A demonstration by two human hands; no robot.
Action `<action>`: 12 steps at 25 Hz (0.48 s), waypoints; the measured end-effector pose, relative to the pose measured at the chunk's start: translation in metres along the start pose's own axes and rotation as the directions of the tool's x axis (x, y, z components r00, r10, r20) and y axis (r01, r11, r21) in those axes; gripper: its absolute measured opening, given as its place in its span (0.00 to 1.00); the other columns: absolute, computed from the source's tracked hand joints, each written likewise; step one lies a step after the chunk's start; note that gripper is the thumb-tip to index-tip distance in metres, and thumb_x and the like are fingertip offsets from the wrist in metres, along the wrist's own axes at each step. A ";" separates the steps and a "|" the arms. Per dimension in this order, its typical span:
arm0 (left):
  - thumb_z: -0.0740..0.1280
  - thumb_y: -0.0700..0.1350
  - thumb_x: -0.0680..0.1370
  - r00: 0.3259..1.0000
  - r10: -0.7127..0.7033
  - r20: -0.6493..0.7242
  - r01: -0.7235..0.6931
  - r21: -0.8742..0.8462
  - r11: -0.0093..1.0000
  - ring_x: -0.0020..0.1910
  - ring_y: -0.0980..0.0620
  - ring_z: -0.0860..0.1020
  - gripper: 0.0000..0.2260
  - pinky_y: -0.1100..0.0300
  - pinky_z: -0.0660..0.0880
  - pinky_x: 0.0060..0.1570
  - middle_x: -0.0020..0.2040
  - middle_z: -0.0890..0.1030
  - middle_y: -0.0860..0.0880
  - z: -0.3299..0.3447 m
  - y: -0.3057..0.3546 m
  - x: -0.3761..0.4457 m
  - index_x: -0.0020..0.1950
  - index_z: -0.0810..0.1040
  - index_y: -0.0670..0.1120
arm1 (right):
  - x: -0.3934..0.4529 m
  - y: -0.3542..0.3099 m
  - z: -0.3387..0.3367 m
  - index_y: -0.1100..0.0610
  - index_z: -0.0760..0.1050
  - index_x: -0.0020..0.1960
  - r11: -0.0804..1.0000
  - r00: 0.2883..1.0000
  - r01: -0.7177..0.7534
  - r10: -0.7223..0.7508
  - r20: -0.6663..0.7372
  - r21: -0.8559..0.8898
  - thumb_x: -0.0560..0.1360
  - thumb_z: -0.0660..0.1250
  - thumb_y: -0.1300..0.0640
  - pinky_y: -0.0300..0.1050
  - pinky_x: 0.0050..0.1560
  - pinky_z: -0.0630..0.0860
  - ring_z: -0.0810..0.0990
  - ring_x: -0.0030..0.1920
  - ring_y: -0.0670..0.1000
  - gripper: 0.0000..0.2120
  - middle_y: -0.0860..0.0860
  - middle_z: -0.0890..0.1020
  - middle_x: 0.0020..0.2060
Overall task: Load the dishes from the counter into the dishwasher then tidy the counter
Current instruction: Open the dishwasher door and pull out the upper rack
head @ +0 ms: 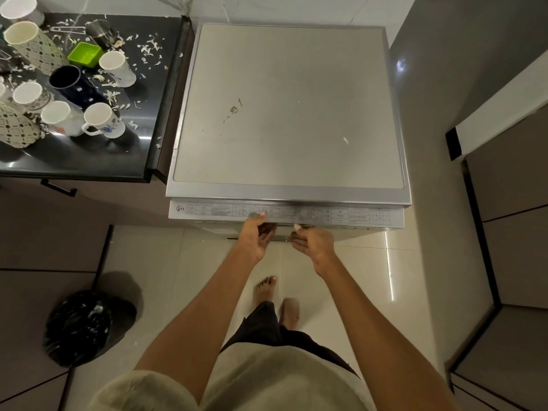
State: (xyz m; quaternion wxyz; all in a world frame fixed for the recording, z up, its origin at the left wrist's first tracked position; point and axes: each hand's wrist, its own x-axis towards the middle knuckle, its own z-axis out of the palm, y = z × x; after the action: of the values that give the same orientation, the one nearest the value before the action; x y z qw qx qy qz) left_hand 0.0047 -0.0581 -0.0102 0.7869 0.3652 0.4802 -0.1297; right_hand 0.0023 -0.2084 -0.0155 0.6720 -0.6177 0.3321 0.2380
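Observation:
A silver dishwasher (287, 114) stands in front of me with its door closed. Both of my hands are at the door's top edge, just under the control strip (355, 216). My left hand (257, 235) curls its fingers into the handle recess, thumb on the strip. My right hand (311, 240) curls its fingers under the same handle. On the black counter (118, 161) at the left stand several mugs and cups, among them a white flowered mug (102, 120), a dark blue mug (74, 84) and a green square container (84, 54). White scraps litter the counter.
A bin lined with a black bag (78, 327) stands on the floor at the lower left. Brown cabinets (510, 232) run along the right side. My bare feet stand on pale floor tiles just in front of the dishwasher.

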 end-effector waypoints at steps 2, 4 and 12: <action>0.65 0.36 0.79 0.993 0.095 -0.072 -0.073 0.260 0.963 0.41 0.49 0.78 0.03 0.62 0.76 0.41 0.45 0.79 0.44 -0.012 -0.001 -0.009 0.49 0.77 0.42 | -0.009 0.003 -0.016 0.66 0.82 0.52 0.791 0.928 0.301 -0.371 -0.026 -0.532 0.74 0.70 0.66 0.49 0.50 0.81 0.82 0.44 0.52 0.08 0.56 0.84 0.43; 0.65 0.31 0.76 0.899 0.436 -0.039 -0.331 0.590 0.736 0.43 0.49 0.78 0.08 0.69 0.75 0.39 0.44 0.81 0.46 -0.023 -0.006 -0.021 0.47 0.80 0.43 | -0.022 0.007 -0.025 0.65 0.80 0.58 0.412 0.739 0.499 -0.661 0.126 -0.763 0.71 0.67 0.72 0.47 0.50 0.79 0.81 0.49 0.55 0.16 0.58 0.84 0.49; 0.62 0.30 0.70 0.655 0.474 0.589 -0.458 0.808 -0.371 0.80 0.48 0.44 0.40 0.53 0.44 0.79 0.81 0.49 0.45 -0.057 -0.029 -0.022 0.81 0.52 0.42 | -0.025 0.024 -0.020 0.62 0.44 0.81 -0.053 0.760 0.470 -0.483 0.435 -0.881 0.74 0.65 0.68 0.49 0.80 0.47 0.42 0.81 0.56 0.43 0.58 0.45 0.81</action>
State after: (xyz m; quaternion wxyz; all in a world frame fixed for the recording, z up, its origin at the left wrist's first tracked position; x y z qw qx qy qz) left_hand -0.0600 -0.0421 -0.0203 0.2312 0.9685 0.0291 -0.0877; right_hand -0.0350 -0.2235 -0.0133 0.1490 -0.9698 -0.1338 0.1395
